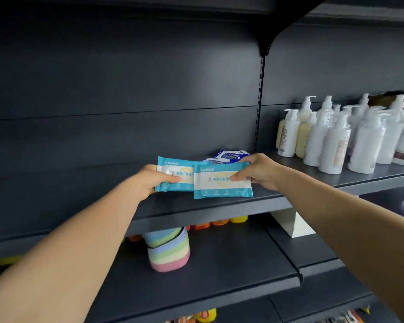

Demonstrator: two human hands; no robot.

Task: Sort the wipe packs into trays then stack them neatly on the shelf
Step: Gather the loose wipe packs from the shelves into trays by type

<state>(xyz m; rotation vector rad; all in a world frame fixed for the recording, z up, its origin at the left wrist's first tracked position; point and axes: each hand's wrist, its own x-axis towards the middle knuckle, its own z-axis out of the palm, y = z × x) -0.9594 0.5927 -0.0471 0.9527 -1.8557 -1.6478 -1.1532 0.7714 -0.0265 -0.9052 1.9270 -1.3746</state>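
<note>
Two light-blue and white wipe packs are held just above the dark shelf [196, 206]. My left hand [149, 180] grips the left wipe pack [173, 170] by its left end. My right hand [259, 171] pinches the right wipe pack [217, 186] at its right end, and this pack overlaps the front of the left one. Behind them, dark-blue wipe packs [229, 156] lie on the shelf near the back panel, partly hidden by the held packs. No tray is in view.
Several white pump bottles [336, 141] crowd the shelf section to the right. On the shelf below stand a pastel striped stack [168, 250], orange and yellow packs [217, 222] and a white box [296, 224]. A slotted upright [259, 101] divides the shelf bays.
</note>
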